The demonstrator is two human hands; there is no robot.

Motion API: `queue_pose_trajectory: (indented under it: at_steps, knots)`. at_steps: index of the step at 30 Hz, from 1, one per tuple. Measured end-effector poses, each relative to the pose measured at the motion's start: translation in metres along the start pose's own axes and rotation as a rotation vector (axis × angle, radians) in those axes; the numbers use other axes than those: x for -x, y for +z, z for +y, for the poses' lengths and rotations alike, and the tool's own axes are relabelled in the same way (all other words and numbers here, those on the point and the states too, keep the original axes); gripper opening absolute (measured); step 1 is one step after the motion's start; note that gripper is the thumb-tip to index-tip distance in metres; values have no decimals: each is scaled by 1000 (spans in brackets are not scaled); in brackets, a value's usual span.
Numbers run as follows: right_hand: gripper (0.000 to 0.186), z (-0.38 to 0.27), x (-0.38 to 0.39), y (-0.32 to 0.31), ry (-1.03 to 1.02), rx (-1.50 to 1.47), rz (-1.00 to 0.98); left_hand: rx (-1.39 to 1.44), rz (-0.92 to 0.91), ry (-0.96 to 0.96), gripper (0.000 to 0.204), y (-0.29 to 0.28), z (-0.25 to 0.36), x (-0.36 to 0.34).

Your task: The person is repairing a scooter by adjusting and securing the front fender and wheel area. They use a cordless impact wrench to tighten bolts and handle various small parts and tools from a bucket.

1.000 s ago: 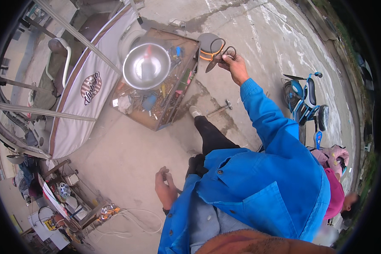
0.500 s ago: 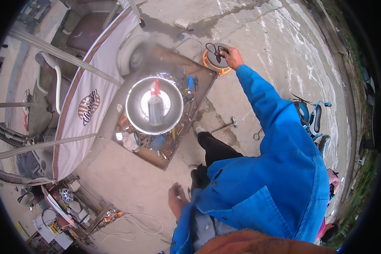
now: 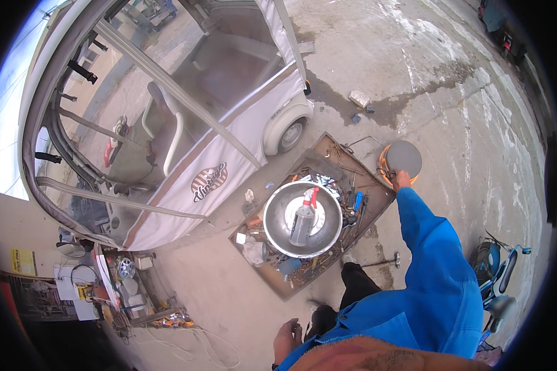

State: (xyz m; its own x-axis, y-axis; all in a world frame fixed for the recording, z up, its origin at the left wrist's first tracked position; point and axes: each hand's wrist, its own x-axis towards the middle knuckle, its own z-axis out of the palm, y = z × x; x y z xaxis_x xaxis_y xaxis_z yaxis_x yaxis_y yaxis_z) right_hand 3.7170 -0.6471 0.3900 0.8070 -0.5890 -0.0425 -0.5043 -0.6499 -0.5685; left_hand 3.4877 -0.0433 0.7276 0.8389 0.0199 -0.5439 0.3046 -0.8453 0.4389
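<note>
Presently the right hand (image 3: 403, 180) reaches out at arm's length and rests on the edge of an orange stool with a round grey seat (image 3: 402, 159), which stands on the concrete at the far corner of the tool tray (image 3: 272, 278); its grip appears closed on the rim, though too small to confirm. The left hand (image 3: 286, 339) hangs loosely open and empty. Within the tray sits a steel basin (image 3: 278, 232) holding a spray bottle (image 3: 304, 216).

Your right hand (image 3: 403, 180) rests on a round stool (image 3: 402, 159) with a grey seat and orange rim, standing on the concrete floor (image 3: 452, 93). Just left of that hand a flat tray of tools (image 3: 309, 213) lies on the floor, with a metal bowl (image 3: 302, 219) on it. Beyond the hand, small stone pieces (image 3: 359, 99) sit by a damp patch. Below it lies a hammer (image 3: 380, 263).
</note>
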Motion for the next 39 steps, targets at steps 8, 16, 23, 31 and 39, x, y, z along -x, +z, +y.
queue_pose_trajectory:
  at_steps: [8, 16, 23, 31, 39]
  knots:
    - [26, 7, 29, -8, 209, 26, -29, -11, -18, 45, 32, -25, 8, 7]
    - [39, -10, 151, -35, 139, -621, 287, 84, 122, 211, 24, -60, -72, 31]
    - [39, -171, 399, -14, 143, -707, 177, 160, 239, 197, 12, -98, -219, 77]
    - [22, -432, 517, 52, -285, -825, -245, 259, 413, -9, 10, -171, -383, 143]
    - [17, -576, 593, 112, -456, -669, -499, 295, 587, 171, 4, -266, -461, 93]
